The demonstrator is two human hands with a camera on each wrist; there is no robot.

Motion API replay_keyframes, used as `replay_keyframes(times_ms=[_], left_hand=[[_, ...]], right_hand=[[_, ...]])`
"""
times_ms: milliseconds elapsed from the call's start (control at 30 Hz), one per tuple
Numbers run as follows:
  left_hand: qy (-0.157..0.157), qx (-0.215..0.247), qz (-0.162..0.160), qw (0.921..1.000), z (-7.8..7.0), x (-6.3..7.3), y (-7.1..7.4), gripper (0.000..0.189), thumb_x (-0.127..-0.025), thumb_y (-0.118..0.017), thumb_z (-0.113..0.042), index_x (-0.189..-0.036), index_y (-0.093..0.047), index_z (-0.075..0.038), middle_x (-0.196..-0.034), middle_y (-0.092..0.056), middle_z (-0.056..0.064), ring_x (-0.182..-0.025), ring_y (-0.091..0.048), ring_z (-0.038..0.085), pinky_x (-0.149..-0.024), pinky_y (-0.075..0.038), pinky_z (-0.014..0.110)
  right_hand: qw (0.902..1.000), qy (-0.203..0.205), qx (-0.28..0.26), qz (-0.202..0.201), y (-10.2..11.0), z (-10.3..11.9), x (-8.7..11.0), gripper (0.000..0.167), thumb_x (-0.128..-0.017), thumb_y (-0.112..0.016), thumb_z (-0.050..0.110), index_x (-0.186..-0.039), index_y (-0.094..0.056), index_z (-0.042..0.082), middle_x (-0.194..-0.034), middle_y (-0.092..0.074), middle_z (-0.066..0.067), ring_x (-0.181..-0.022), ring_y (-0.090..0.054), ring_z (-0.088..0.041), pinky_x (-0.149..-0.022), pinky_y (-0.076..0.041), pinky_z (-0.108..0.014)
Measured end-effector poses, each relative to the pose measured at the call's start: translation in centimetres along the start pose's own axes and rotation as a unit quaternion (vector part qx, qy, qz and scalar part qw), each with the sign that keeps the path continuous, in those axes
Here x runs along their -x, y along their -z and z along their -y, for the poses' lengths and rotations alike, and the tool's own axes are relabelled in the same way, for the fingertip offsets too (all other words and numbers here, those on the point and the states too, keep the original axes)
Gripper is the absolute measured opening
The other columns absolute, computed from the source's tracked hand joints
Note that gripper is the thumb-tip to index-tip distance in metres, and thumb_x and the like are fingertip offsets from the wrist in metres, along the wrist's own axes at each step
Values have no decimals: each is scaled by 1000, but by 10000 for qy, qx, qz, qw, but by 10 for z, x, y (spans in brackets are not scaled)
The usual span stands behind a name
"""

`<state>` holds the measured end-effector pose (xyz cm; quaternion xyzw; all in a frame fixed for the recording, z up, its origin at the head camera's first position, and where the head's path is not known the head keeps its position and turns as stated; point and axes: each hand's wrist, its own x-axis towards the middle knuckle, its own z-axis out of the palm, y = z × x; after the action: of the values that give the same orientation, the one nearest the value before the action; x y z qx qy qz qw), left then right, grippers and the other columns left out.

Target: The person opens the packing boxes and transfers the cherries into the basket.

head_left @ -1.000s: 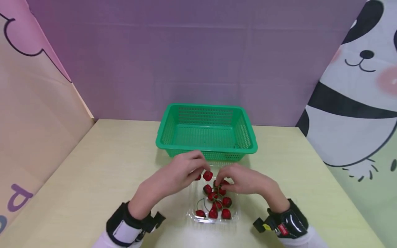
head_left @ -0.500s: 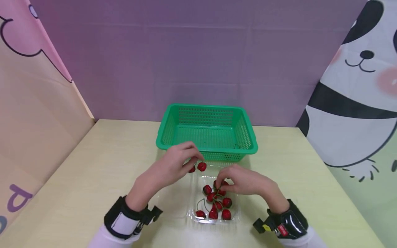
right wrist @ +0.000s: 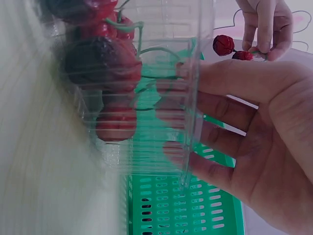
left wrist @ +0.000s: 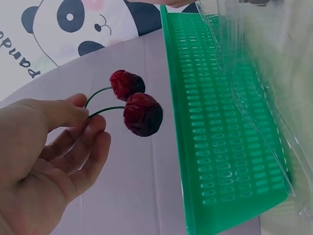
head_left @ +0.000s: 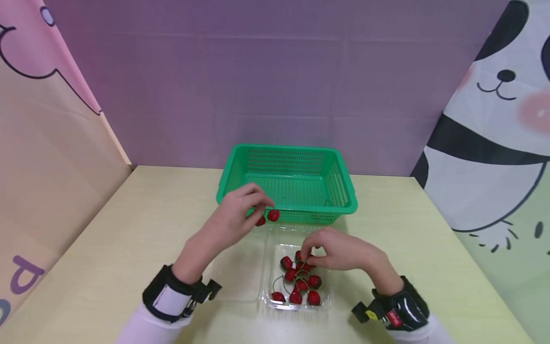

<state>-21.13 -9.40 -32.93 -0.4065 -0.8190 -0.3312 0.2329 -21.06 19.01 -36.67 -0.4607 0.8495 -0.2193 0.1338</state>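
Head view: cherry pair dangling by the basket

So the left hand (head_left: pixel 236 212) pinches two green stems, with a pair of cherries (head_left: pixel 273 215) hanging near the basket's front rim, left of its middle. They're dark red and kinda wrinkly up close. The right hand (head_left: pixel 335 248) has its fingertips narrowed in among the stems of the other cherries (head_left: pixel 313 298); can't tell if it's gripping any. Those sit in a shiny clear plastic clamshell (head_left: pixel 296 306), clear lid (head_left: pixel 238 277) flat to its left. The green basket (head_left: pixel 292 209) is slotted plastic with sloping walls, set toward the back edge of a pale wood-look worktop (head_left: pixel 150 229). Creased purple cloth (head_left: pixel 275 86) behind, panda print (head_left: pixel 485 129) on the right. Worktop runs well past the basket to both side edges.
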Motion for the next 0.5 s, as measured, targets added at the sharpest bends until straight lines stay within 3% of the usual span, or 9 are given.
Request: replay_keyframes(times_ms=[500], left_hand=[[152, -130, -569, 9982, 15, 2, 0, 15, -88, -72, 14, -94, -77, 0, -98, -65, 8, -90, -65, 21, -73, -57, 31]], right_hand=[[9994, 102, -75, -307, 1, -1, 0, 10, -95, -71, 6, -95, -73, 15, -89, -66, 15, -83, -62, -2, -78, -59, -38]])
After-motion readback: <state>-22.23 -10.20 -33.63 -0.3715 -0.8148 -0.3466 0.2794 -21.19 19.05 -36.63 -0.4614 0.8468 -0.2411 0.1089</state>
